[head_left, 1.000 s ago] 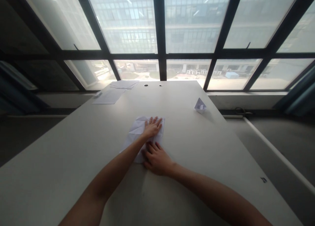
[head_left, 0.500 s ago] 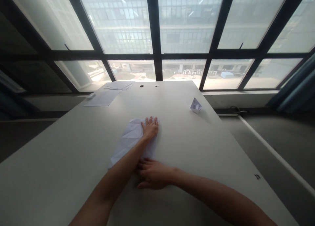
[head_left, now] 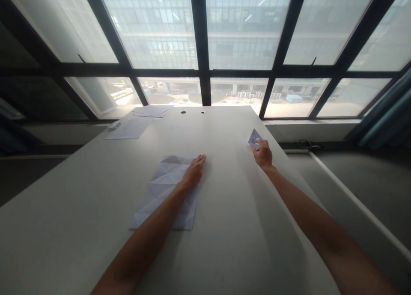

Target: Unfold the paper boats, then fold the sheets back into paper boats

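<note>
Right hand (head_left: 263,154) now off the creased sheet (head_left: 162,183), out at the folded paper (head_left: 253,136) on the table (head_left: 227,218); fingers curled against it, grip unclear. Left hand (head_left: 193,171): fingers straight, unclenched, across the sheet's far right corner, apparently steadying it.

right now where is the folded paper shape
In the head view, the folded paper shape is right of the creased sheet, near the right edge of the table, at the right hand.
</note>
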`<state>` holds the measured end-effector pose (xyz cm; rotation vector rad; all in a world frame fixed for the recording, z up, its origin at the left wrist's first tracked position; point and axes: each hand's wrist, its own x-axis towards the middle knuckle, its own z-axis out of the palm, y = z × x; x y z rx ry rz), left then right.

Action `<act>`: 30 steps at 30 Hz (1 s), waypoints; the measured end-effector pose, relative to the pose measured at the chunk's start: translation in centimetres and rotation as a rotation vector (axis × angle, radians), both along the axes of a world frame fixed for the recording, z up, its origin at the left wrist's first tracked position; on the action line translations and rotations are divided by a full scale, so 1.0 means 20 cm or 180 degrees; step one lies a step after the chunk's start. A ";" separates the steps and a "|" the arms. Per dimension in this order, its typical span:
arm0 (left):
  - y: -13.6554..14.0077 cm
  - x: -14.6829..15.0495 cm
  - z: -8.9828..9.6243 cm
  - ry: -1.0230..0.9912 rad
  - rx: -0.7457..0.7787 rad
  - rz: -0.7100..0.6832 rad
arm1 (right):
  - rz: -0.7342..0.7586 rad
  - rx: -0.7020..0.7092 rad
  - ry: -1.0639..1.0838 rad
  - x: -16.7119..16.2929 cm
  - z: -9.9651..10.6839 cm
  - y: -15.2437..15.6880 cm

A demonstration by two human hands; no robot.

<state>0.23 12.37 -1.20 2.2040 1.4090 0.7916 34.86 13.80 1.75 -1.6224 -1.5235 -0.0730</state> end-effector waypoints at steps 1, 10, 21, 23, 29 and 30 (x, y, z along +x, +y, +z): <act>0.00 0.00 0.00 -0.0266 -0.0070 -0.0283 | -0.0006 -0.0090 -0.0110 0.03 -0.01 0.04; -0.01 0.00 0.04 -0.1185 -0.0025 -0.0322 | 0.0674 0.0247 0.0031 -0.21 -0.07 -0.09; -0.08 0.09 0.13 -0.1556 0.0030 0.0568 | 0.2070 -0.0149 0.1166 -0.82 0.06 -0.67; -0.10 0.11 0.15 -0.1468 -0.0146 0.0333 | 0.1642 -0.0042 0.1416 -0.77 0.06 -0.63; -0.20 0.20 0.18 -0.1098 -0.0321 -0.0655 | 0.1939 -0.0810 0.2503 -0.66 -0.03 -0.51; -0.21 0.22 0.18 -0.1120 -0.0263 -0.0699 | 0.1992 -0.0889 0.2587 -0.66 -0.05 -0.50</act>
